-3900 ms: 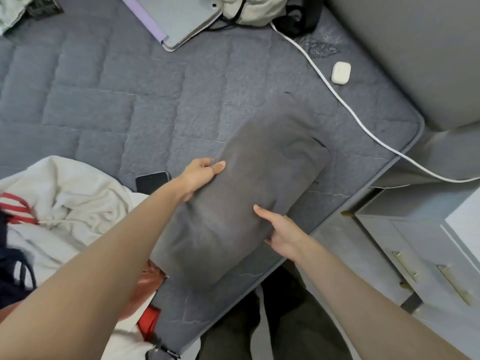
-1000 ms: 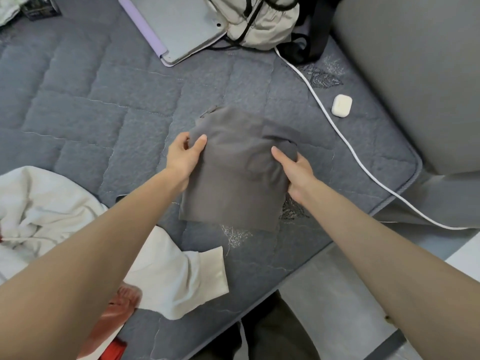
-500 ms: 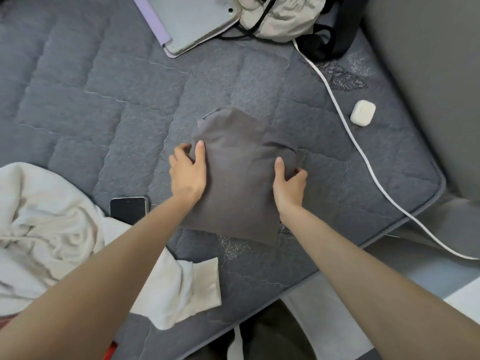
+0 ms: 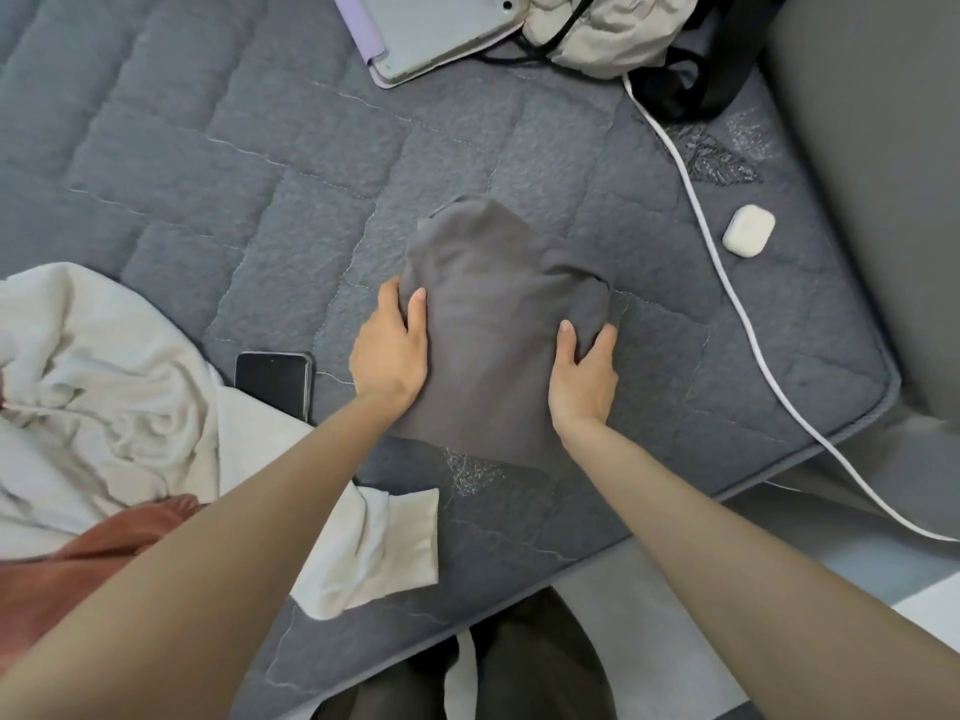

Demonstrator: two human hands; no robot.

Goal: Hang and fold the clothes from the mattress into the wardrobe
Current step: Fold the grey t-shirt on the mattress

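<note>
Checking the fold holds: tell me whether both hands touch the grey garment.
Touching. Head view: left hand and right hand grip the grey garment by its sides, thumbs on top.

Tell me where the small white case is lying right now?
In the head view, the small white case lies on the mattress at upper right, just right of the white cable and to the right of the folded grey garment.

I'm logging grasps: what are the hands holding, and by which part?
The folded grey garment, lying on the mattress: the left hand grips its left edge, the right hand its right edge, thumbs on top.
</note>
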